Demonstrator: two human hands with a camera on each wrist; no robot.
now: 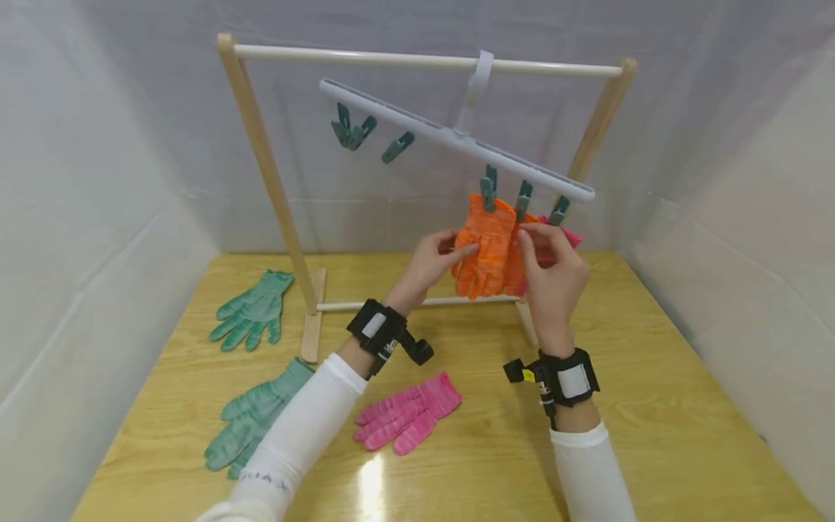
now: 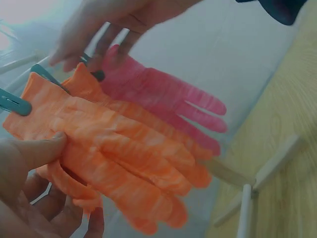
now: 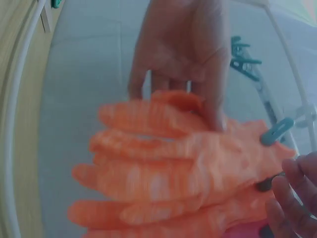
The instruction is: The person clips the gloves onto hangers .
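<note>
On the tilted peg hanger (image 1: 457, 136), low right end: two orange gloves (image 1: 485, 246) and a pink glove (image 1: 566, 238), clipped.
Left hand (image 1: 430, 261) pinches the nearer orange glove's edge, thumb on front; right hand (image 1: 551, 272) pinches at a teal clip (image 1: 523, 200). Hanger's raised left end carries bare clips (image 1: 352, 130). Tabletop (image 1: 652, 406) near the edge: green gloves (image 1: 251, 312), another pink glove (image 1: 407, 413).

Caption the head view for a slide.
Two hands handle orange knit gloves clipped to a tilted white peg hanger.
</note>
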